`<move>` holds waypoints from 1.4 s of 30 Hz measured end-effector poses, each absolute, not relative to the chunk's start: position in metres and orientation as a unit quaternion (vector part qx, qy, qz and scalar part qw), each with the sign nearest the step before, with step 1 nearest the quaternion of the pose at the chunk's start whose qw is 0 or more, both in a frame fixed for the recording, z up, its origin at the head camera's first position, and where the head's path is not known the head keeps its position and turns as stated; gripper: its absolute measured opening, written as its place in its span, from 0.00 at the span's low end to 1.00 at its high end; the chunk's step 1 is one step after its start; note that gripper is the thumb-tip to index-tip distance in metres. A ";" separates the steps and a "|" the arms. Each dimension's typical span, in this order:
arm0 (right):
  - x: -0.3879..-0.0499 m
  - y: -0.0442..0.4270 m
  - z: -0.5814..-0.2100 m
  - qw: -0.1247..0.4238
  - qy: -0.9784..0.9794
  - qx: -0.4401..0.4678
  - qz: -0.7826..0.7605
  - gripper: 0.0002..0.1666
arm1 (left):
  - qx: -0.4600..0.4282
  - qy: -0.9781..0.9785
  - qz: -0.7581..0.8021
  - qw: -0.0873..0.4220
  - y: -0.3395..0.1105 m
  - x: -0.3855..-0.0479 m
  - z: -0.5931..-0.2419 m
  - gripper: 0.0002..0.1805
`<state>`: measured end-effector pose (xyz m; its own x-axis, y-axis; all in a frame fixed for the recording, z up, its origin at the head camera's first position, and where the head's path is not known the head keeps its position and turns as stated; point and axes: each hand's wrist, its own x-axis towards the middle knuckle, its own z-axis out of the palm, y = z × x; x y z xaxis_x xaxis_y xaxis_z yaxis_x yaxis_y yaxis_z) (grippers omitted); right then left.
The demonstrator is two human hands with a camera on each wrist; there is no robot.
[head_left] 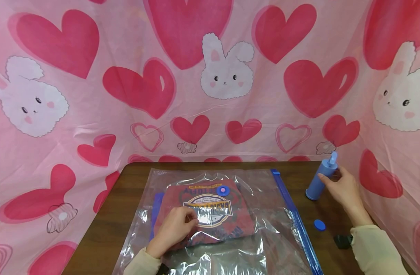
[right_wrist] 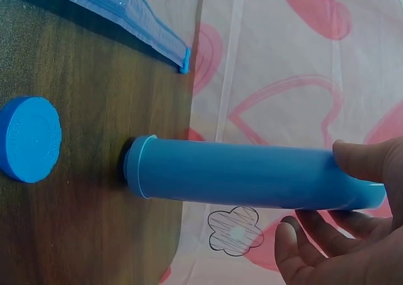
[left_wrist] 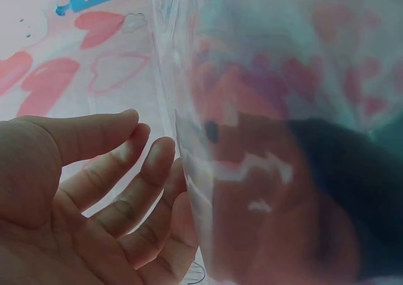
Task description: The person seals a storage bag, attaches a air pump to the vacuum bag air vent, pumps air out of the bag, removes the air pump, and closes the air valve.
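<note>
Pump (head_left: 320,183), plain blue with a paler knob at its top, stands at the right of the wooden table (head_left: 110,214), its lower end at the tabletop. The right hand (head_left: 342,187) grips its upper part: as the right wrist view shows, the thumb lies along one side and the bent fingers along the other, pinching the barrel between them. Near the pump's foot, toward the person, lies a round blue cap (head_left: 319,225); a small black object (head_left: 343,241) lies beside the right sleeve (head_left: 375,244), its kind not discernible. At centre, a large clear bag (head_left: 278,229) is spread on the table, with a blue zip strip (head_left: 292,214) along its right edge and a slider (head_left: 276,173) at the far end. Inside lies a folded red garment (head_left: 240,214) bearing a printed badge, with a blue-violet layer (head_left: 156,206) showing at its left. A blue valve (head_left: 223,190) with a pink centre sits over the garment's far part. The left hand (head_left: 177,225) is above the garment's near left portion, beside the bag's film, its fingers loosely bent and slightly spread, pinching nothing. Behind hangs a pink cloth (head_left: 127,49) patterned with hearts and white rabbits.
</note>
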<state>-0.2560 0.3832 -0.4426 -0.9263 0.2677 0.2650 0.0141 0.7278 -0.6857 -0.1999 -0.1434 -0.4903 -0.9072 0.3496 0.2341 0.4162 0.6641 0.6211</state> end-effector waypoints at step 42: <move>-0.253 0.375 -0.426 0.202 -0.916 -0.021 0.346 0.36 | -0.197 -0.916 -0.339 0.079 -0.138 -0.205 -0.483 0.12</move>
